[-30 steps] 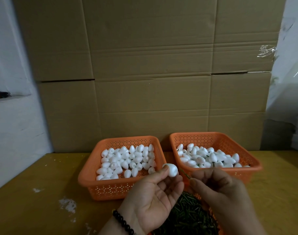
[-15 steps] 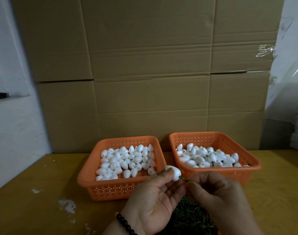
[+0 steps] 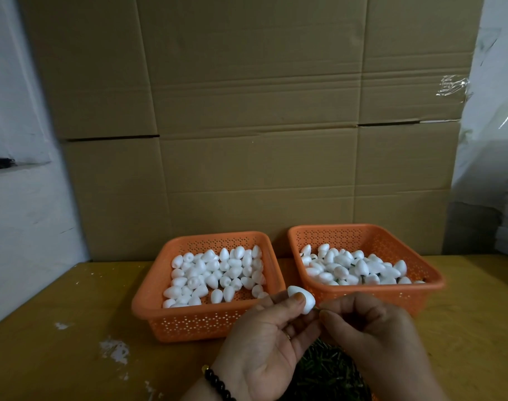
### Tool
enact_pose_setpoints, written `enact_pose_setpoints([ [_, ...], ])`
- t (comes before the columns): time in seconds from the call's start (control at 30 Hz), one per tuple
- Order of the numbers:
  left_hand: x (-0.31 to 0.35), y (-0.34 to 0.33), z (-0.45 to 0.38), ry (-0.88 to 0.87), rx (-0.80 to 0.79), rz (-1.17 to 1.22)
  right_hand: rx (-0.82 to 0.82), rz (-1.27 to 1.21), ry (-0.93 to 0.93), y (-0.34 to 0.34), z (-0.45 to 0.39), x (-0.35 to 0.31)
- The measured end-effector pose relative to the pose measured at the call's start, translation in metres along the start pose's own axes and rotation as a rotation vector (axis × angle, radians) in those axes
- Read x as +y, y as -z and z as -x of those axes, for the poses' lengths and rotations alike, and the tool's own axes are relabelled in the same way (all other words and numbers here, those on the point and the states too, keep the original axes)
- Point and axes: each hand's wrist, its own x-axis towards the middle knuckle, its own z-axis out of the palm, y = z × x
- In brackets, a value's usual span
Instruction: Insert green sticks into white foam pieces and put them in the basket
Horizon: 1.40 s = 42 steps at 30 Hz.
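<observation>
Left hand (image 3: pixel 264 342) pinches one white foam piece (image 3: pixel 301 302) between thumb and fingers, held just in front of the two baskets. Right hand (image 3: pixel 371 328) is curled tight on a green stick (image 3: pixel 316 308), tip right at the foam, so looks like mid-insert. Right basket (image 3: pixel 420 293) already has a decent heap with stems showing. Left basket (image 3: pixel 148 308) is loaded with bare pieces, so plenty left. Stick pile (image 3: pixel 325 369) sits on the table (image 3: pixel 73 342) under the hands.

Packing workshop: stacked cardboard cartons (image 3: pixel 247 111), 2 parts baskets (image 3: pixel 206 319).
</observation>
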Motion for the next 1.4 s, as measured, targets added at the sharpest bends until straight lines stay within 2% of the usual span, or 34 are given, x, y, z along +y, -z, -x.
enact_pose_setpoints([
  [0.97, -0.0054, -0.001, -0.0028, -0.003, 0.013, -0.054, -0.02, 0.074, 0.001, 0.0019, 0.001, 0.0014],
  [1.4, -0.0002, 0.0016, -0.0017, 0.01, 0.002, 0.016, -0.024, -0.002, -0.014, -0.0006, -0.0009, 0.005],
])
